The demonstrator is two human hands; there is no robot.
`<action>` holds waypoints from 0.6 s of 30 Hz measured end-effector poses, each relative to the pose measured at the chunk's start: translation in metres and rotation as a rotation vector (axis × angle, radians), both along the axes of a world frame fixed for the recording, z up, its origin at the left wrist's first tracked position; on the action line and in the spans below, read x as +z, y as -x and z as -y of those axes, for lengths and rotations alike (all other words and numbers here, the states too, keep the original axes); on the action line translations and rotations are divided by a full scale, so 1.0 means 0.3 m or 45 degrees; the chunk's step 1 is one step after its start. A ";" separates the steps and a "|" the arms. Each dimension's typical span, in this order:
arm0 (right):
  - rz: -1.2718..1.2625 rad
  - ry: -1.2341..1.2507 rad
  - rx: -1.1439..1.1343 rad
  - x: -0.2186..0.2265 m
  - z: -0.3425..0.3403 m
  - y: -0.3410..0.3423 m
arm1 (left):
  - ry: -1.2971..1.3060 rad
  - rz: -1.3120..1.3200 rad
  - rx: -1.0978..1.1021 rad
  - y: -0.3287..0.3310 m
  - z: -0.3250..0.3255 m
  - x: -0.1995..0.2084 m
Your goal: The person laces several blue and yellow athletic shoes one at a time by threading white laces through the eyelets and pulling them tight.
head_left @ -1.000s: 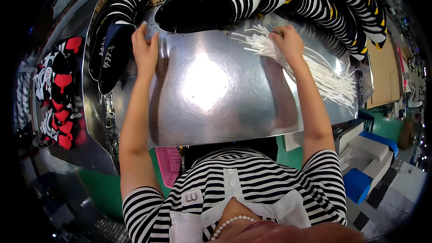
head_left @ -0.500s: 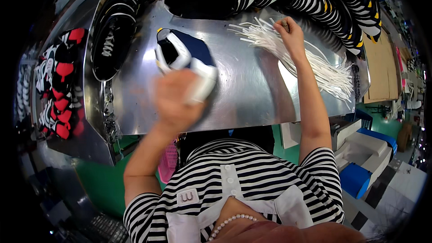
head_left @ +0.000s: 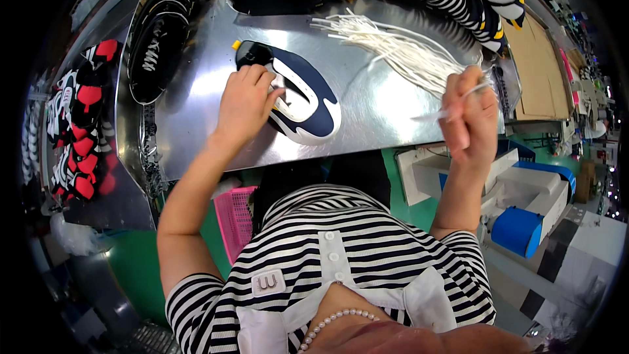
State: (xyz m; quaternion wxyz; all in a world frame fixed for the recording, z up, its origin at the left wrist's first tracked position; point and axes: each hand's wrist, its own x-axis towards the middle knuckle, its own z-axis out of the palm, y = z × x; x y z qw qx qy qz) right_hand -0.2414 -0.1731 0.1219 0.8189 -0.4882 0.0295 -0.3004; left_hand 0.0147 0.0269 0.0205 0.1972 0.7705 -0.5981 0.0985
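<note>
One metal table [head_left: 386, 121] supported one bundle of white laces [head_left: 406, 52], strands too dense to count, and, to its left, one navy-and-white shoe upper [head_left: 322, 92]. Two hands were engaged: the left hand [head_left: 246, 101], fingers drawn narrow, gripped the upper at its opening; the right hand [head_left: 473, 117], closed and blurred, appeared to hold one white lace [head_left: 427, 117] near the bundle. One pale chest label [head_left: 268, 282] carried a dark mark.
</note>
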 end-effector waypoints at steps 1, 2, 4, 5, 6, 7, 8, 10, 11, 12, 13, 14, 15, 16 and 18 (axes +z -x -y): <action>-0.197 0.076 -0.003 -0.047 -0.014 0.026 | -0.107 0.022 -0.042 -0.021 0.002 -0.009; -0.330 -0.077 -0.006 -0.115 -0.043 0.035 | -0.167 -0.025 -0.065 -0.025 0.012 -0.004; -0.557 -0.169 0.044 -0.289 -0.120 0.009 | -0.258 -0.086 -0.103 -0.027 0.026 -0.004; -0.662 -0.107 0.081 -0.358 -0.160 -0.017 | -0.337 -0.219 -0.089 -0.037 0.026 -0.028; -0.645 -0.125 0.069 -0.392 -0.192 -0.057 | -0.504 -0.379 -0.059 -0.042 0.026 -0.020; -0.629 -0.143 0.056 -0.422 -0.210 -0.112 | -0.670 -0.542 -0.024 -0.046 0.028 -0.012; -0.614 -0.162 0.046 -0.445 -0.221 -0.163 | -0.827 -0.779 0.062 -0.051 0.026 -0.025; -0.614 -0.279 0.070 -0.475 -0.211 -0.242 | -0.893 -1.325 0.221 -0.024 0.022 -0.031; -0.651 -0.269 0.065 -0.484 -0.209 -0.268 | -0.800 -1.678 0.374 -0.002 0.018 -0.029; -0.661 -0.244 0.062 -0.495 -0.206 -0.286 | -0.768 -1.912 0.426 0.001 0.029 -0.030; -0.672 -0.220 0.055 -0.506 -0.204 -0.302 | -0.729 -2.145 0.476 -0.002 0.042 -0.034; -0.690 -0.195 0.047 -0.517 -0.202 -0.311 | -0.764 -2.093 0.487 0.001 0.056 -0.055; -0.667 -0.160 0.018 -0.522 -0.199 -0.319 | -0.671 -2.180 0.359 0.011 0.055 -0.065; -0.645 -0.125 -0.013 -0.524 -0.196 -0.326 | -0.515 -2.301 0.332 0.034 0.050 -0.076; -0.617 -0.080 -0.036 -0.524 -0.179 -0.325 | -0.318 -2.550 0.305 0.088 0.050 -0.059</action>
